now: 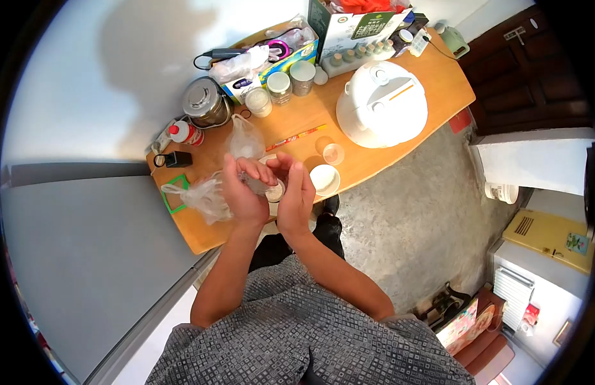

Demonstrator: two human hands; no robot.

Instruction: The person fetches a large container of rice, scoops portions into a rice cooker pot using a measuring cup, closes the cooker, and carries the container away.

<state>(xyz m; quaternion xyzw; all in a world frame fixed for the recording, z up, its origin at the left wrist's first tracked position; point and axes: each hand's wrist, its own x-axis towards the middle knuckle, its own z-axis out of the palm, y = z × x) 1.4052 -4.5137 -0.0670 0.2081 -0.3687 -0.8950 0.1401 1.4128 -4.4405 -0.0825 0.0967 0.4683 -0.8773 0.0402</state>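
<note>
Both my hands are raised over the front of the wooden table, palms facing each other. My left hand (247, 196) is half curled, its fingers bent toward the right hand. My right hand (296, 199) is cupped opposite, fingers partly bent, and I see nothing held in either. Between and below them shows part of a small round container (275, 191) with pale contents; the hands hide the rest. Just right of my right hand stands a white bowl (325, 180) with whitish contents. A crumpled clear plastic bag (209, 197) lies left of my left hand.
The wooden table (368, 159) carries a white appliance (382, 106), a clear cup (333, 154), a colourful stick-shaped packet (296, 136), another plastic bag (245, 138), several lidded jars (279, 88), a steel pot (206, 102) and a red-capped bottle (186, 133). Boxes stand along the wall.
</note>
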